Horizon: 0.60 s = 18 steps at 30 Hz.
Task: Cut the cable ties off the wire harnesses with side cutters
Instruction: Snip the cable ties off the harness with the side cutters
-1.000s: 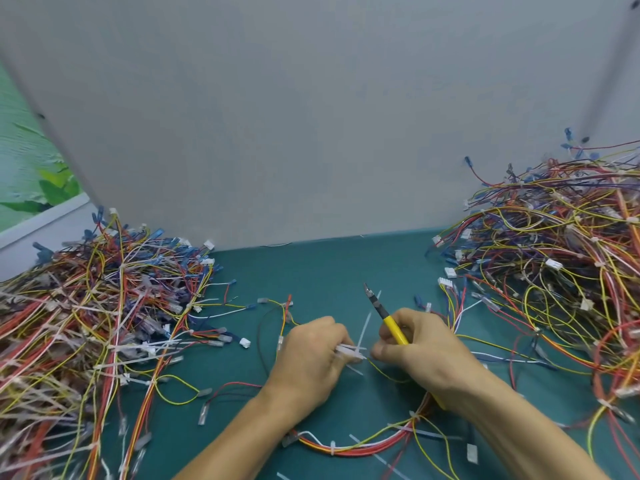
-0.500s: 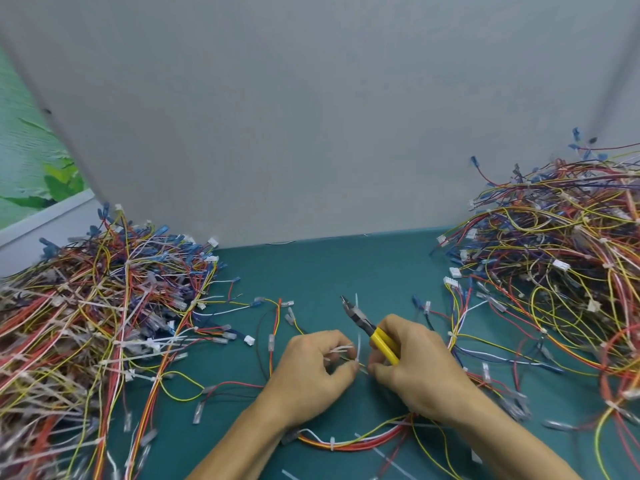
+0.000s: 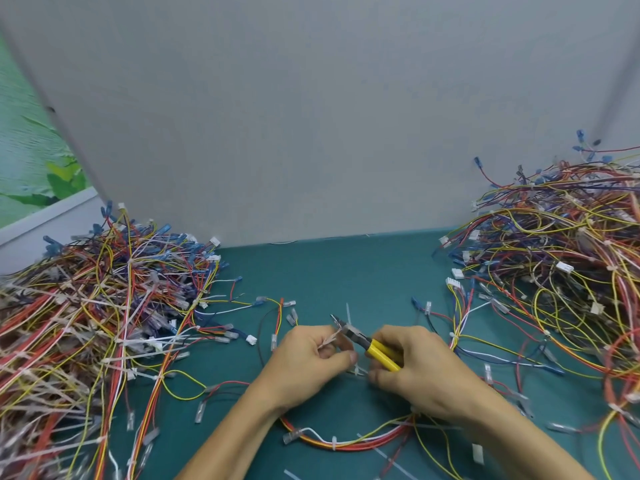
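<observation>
Your left hand (image 3: 311, 362), lower centre of the frame, is clenched, its fingers pinching a short run of the wire harness (image 3: 346, 443). The rest of that harness lies as a red, orange, yellow and white loop on the mat below your wrists. Your right hand (image 3: 415, 365), just to the right, grasps the yellow handles of the side cutters (image 3: 382, 355). The dark cutter head points up and to the left and meets the pinched wires at your left fingertips. Whether the blades are parted cannot be told. A white cable tie (image 3: 348, 315) stands upright just behind the cutter head.

Loose white tie offcuts (image 3: 391, 459) lie on the green mat (image 3: 346, 271) at the bottom edge. A tangled pile of harnesses (image 3: 86, 323) fills the left of the frame, with many white ties showing. A second pile (image 3: 554, 271) fills the right. A grey panel (image 3: 311, 116) closes the back of the bench.
</observation>
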Tool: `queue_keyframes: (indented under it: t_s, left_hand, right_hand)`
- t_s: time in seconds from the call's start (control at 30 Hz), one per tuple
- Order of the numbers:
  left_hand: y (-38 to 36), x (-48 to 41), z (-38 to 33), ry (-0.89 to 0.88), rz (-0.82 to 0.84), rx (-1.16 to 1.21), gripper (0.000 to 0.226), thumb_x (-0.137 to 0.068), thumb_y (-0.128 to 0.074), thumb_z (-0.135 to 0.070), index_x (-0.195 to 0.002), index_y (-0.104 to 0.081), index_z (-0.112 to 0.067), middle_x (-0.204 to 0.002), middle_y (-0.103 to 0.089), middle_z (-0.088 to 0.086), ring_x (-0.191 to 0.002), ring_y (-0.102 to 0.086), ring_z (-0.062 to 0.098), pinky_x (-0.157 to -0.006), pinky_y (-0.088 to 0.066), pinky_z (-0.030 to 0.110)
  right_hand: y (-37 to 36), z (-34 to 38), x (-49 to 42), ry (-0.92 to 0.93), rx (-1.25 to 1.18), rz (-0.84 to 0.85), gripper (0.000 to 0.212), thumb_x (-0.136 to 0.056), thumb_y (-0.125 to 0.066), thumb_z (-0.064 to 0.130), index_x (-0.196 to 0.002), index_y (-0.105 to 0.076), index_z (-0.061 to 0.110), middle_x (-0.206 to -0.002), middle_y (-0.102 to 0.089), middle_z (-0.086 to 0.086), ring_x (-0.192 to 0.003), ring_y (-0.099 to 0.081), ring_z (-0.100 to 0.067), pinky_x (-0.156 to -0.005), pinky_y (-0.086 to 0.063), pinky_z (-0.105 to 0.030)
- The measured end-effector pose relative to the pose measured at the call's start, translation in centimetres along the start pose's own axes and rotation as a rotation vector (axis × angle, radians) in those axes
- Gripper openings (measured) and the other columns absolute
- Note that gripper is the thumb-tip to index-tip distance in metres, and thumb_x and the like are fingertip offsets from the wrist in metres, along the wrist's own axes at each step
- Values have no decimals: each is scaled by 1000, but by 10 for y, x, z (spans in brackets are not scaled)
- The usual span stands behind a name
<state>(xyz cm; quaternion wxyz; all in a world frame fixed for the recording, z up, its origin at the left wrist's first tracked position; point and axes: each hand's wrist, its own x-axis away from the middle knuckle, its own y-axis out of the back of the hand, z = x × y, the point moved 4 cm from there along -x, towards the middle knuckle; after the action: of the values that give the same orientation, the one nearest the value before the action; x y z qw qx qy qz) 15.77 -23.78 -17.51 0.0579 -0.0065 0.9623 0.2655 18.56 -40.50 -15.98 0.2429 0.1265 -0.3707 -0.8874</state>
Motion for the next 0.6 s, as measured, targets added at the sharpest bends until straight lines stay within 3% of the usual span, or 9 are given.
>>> queue_keyframes:
  t_s: [0.1, 0.23, 0.33, 0.47, 0.6]
  left_hand:
    - [0, -1, 3, -5, -1, 9, 12, -75, -65, -34, -69, -63, -24, -50, -26, -9, -50, -24, 10, -50, -21, 25]
    - [1, -2, 5, -12, 6, 27, 15, -76, -66, -35, -72, -64, -21, -52, -29, -3, -52, -24, 14, -52, -21, 29]
    - [1, -2, 5, -25, 6, 6, 15, -77, -65, -36, -74, -64, -20, -52, -31, -2, -53, -25, 14, -53, -22, 29]
    - [0, -2, 6, -23, 7, 4, 16, -79, -65, -34, -75, -64, -19, -51, -29, -6, -51, -24, 13, -52, -22, 28]
    - [-1, -3, 7, -25, 0, 2, 16, -78, -64, -35, -76, -64, -19, -50, -28, -6, -51, -24, 13, -53, -22, 28]
  right_hand:
    - [8, 4, 0, 21, -26, -16, 16, -77, -72, 31, -83, -61, 22, -62, -52, 7, -57, -42, -6, -57, -37, -23]
    - [42, 10, 2, -6, -50, -125, 15, -77, -76, 31, -90, -69, 31, -53, -50, 15, -50, -42, -3, -52, -34, -15]
    - [64, 13, 7, -13, 196, -100, 11, -79, -70, 33, -80, -61, 26, -60, -52, 8, -58, -46, -7, -55, -37, -17]
    - [65, 9, 14, -114, 562, 33, 23, -78, -60, 33, -100, -53, 32, -85, -56, 7, -83, -56, -20, -70, -49, -30]
    - [46, 12, 15, -113, 654, 120, 17, -78, -56, 29, -95, -58, 31, -77, -47, 6, -76, -50, -24, -58, -39, -26]
